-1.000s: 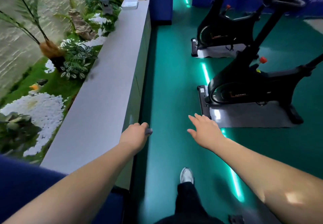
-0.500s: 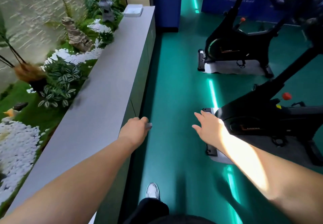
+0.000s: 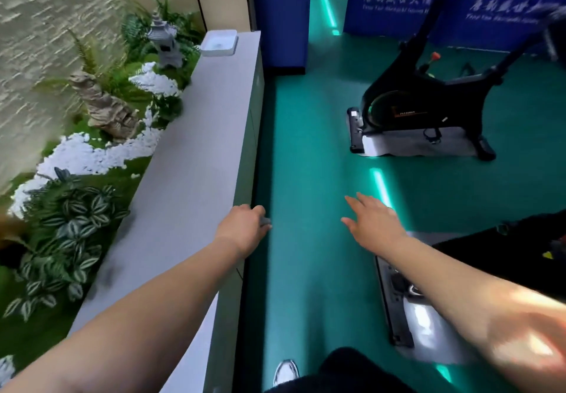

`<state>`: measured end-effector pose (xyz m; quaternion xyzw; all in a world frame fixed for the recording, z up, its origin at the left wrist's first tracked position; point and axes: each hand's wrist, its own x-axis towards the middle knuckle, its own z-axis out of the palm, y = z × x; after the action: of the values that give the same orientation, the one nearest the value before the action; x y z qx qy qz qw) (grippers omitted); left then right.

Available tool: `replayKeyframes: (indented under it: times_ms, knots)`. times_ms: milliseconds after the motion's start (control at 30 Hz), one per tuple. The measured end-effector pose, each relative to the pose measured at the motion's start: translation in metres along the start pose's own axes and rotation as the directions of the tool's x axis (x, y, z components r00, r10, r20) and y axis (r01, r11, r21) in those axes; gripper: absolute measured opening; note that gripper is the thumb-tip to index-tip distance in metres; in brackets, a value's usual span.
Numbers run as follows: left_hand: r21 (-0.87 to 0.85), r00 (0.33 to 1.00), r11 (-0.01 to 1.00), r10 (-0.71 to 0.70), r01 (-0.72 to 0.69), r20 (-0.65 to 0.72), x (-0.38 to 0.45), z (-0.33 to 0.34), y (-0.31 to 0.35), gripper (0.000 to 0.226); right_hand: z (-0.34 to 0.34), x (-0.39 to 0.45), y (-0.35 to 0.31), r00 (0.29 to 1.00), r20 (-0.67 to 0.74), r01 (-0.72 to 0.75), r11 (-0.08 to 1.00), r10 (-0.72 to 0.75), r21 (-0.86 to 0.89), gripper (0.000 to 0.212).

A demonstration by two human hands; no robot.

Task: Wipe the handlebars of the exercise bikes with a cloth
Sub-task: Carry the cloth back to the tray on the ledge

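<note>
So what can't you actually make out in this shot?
- Head view: what the left hand grips; only a grey tip shows past its fingers.
- Far exercise bike: handlebars cut off by the top edge.
- Near bike: mostly beyond the right edge.
- White tray: contents too small.

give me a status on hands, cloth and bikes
Left hand closed on a small grey thing, likely the cloth. Right hand open, empty. Far bike ahead, untouched; handlebars out of view. Green floor between.
</note>
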<state>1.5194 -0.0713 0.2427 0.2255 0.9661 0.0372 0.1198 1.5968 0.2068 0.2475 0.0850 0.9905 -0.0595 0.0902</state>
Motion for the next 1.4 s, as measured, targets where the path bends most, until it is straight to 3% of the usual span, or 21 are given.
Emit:
replayKeyframes:
  times_ms: [400,600,833,1033,1400]
  knots:
    - [-0.052,0.990,0.994,-0.104,0.099,-0.091,0.253,-0.062,-0.028,0.032,-0.049,0.264,0.036,0.999,0.016,0.033,0.999,-0.033,0.012,0.058]
    - [-0.082,0.984,0.989,-0.129,0.120,-0.122,0.357,-0.095,-0.035,0.031,-0.087,0.382,0.056,0.999,0.046,-0.018,0.975,0.008,0.223,0.055]
    - [-0.096,0.982,0.985,-0.155,0.145,-0.109,0.468,-0.111,-0.067,0.033,-0.093,0.501,0.049,0.988,0.148,-0.097,0.931,0.047,0.351,0.054]
    - [-0.131,0.986,0.987,-0.107,0.090,-0.130,0.583,-0.138,-0.108,0.033,-0.105,0.615,0.031,0.989,0.144,-0.079,0.954,0.038,0.290,0.054]
    - [-0.119,0.991,0.986,-0.121,0.114,-0.053,0.762,-0.183,-0.171,0.035,-0.142,0.784,0.026,0.983,0.182,-0.001,0.990,-0.025,0.143,0.055]
